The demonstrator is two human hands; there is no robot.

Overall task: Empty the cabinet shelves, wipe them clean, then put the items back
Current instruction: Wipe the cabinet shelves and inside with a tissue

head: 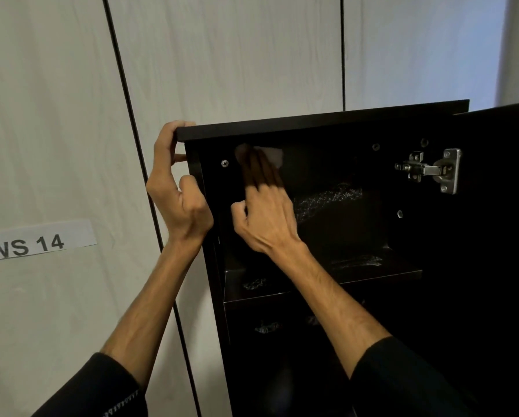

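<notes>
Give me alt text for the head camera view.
A person's right hand presses a white cloth against the inner back wall of an open black wooden cabinet, while the left hand grips its top left corner. The upper shelf holds no items.

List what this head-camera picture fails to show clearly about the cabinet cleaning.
- White cloth, head view: mostly covered by the right hand's blurred fingers.
- Lower compartment: too dark to tell its contents.
- Cabinet door: cut off by the right edge.
- Left hand: fingertips hidden over the cabinet top.
</notes>
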